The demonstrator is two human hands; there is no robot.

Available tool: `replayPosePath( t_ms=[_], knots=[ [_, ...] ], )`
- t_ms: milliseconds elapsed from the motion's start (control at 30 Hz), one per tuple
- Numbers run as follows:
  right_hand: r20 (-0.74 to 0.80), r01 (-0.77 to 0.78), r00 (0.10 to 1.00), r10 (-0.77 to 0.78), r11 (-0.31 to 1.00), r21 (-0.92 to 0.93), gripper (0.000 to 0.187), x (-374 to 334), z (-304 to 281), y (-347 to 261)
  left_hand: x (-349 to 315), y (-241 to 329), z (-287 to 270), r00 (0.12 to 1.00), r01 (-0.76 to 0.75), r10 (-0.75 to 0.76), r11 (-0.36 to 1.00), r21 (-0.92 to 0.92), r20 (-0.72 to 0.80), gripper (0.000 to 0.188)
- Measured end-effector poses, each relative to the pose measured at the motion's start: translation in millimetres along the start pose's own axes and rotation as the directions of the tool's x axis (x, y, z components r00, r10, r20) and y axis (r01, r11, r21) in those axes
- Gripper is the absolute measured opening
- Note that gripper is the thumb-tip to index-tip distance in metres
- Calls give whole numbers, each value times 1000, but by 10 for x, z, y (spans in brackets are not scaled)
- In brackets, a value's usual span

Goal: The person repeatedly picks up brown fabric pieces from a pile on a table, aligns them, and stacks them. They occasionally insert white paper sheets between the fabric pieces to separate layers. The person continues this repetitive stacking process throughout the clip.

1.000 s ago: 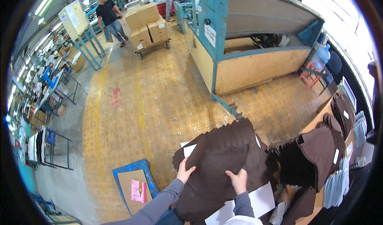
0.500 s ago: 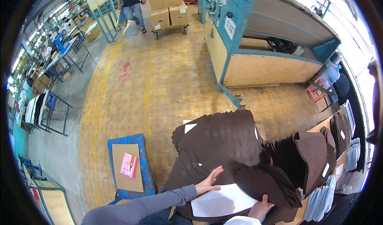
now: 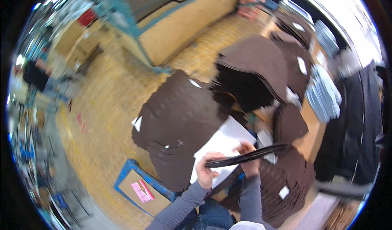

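Note:
Before me, both hands grip a stack of dark brown, leather-like sheets [image 3: 267, 150], lifted and seen nearly edge-on. My left hand [image 3: 207, 171] is closed round its left end, thumb below. Closer to the middle, my right hand [image 3: 250, 160] holds the same stack, its fingers partly hidden behind it. Beneath lies a white sheet [image 3: 228, 135], partly covered by the hands. It rests against a wide spread of overlapping brown pieces [image 3: 179, 107] with small white slips on them. More brown pieces [image 3: 265, 193] lie fanned out beside my right forearm.
Thick brown piles [image 3: 253, 60] and light grey-blue stacks [image 3: 324, 93] line the table on the right. A blue stand [image 3: 124, 173] carries cardboard and a pink packet [image 3: 143, 191]. Farther off are a teal-framed machine [image 3: 183, 30], cartons [image 3: 77, 46] and a walking person [image 3: 36, 77].
My view has swung to the right. My left hand has gone from open above the white sheet to gripping the brown stack, which is now raised and turned edge-on between both hands.

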State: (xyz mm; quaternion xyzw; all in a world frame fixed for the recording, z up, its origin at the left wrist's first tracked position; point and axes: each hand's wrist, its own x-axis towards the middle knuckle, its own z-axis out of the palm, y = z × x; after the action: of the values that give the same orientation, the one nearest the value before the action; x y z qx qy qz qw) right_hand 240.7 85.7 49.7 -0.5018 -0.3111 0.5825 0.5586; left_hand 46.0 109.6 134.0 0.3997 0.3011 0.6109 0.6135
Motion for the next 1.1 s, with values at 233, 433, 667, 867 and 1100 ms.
replayPosePath(
  t_ms=[233,433,667,867,1100],
  knots=[
    [-315,183,949,-16,842,508,50,-348,240,-292,-333,-98,165,967,246,-253,959,142,31,77],
    [-803,490,505,-317,871,-36,50,-509,-615,-1081,-90,211,572,617,200,-517,832,517,593,60],
    [-786,181,414,-459,888,-423,50,127,-2543,-752,-258,-49,-887,704,531,-710,527,663,1,42],
    [-609,-784,174,-774,265,-561,64,169,-2505,-127,-585,101,-2013,718,687,-587,510,518,-375,41],
    [95,285,948,-302,684,-672,49,1046,549,70,-1244,-618,-3184,562,768,-237,504,394,-793,94]
  ],
)
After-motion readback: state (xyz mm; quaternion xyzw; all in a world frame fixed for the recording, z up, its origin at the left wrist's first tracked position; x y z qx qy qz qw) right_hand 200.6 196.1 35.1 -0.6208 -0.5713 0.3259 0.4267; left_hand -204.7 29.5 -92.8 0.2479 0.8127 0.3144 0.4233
